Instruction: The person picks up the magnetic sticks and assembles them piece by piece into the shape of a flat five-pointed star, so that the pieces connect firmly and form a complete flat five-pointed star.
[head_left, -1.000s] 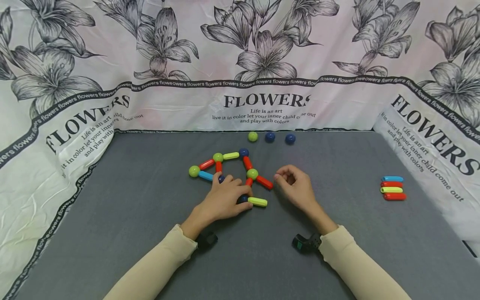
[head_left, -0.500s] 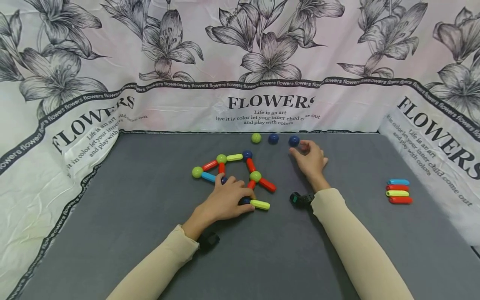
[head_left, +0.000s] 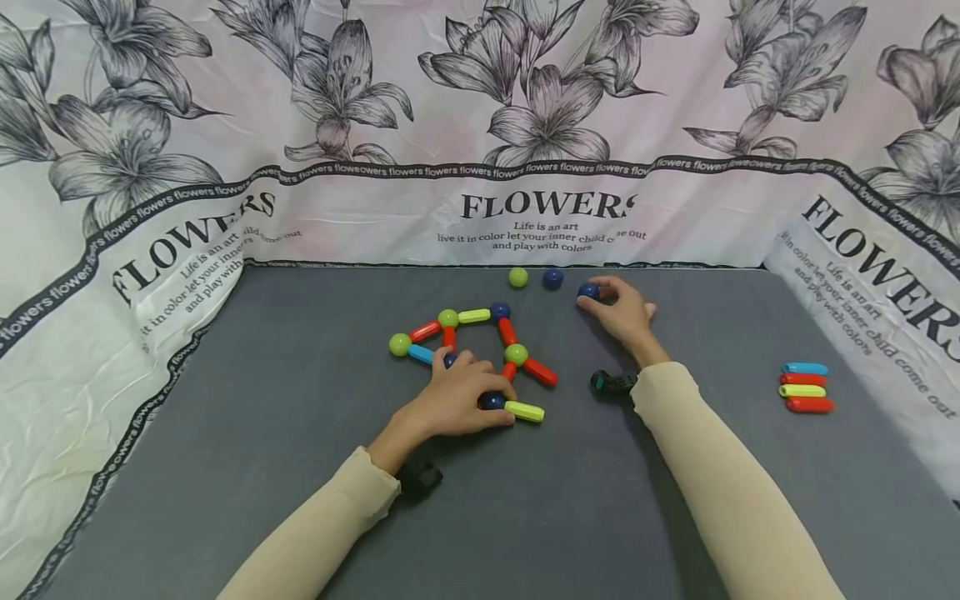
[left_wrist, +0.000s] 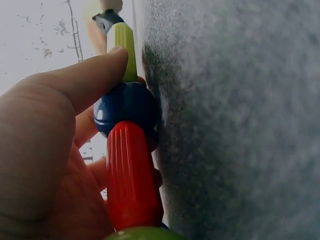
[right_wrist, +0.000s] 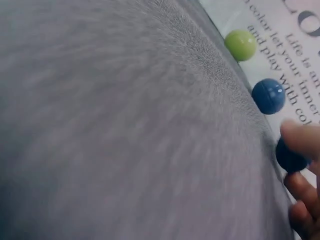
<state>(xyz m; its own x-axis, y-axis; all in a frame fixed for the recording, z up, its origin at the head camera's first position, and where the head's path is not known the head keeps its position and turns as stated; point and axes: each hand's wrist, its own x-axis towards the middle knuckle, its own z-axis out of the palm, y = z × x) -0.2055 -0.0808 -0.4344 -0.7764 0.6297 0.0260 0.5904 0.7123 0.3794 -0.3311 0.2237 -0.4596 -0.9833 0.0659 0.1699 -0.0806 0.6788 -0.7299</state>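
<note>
One gray tabletop (head_left: 525, 517) under both hands. Rod-and-ball frame (head_left: 516, 355): partly beneath the left hand (head_left: 461, 402), the rest extending forward of it. Left hand: thumb and fingers pinch the frame's near corner. Right hand (head_left: 621, 312), farther forward: narrow thumb-and-finger pinch. Four loose rods (head_left: 802, 390): side by side, well right of the right hand. Yellow rod (head_left: 525, 412): sticks out rightward past the left thumb. Dark-blue ball (head_left: 587, 291): in the right hand's pinch. Blue ball (head_left: 552, 278), then green ball (head_left: 518, 277): left of that hand.
</note>
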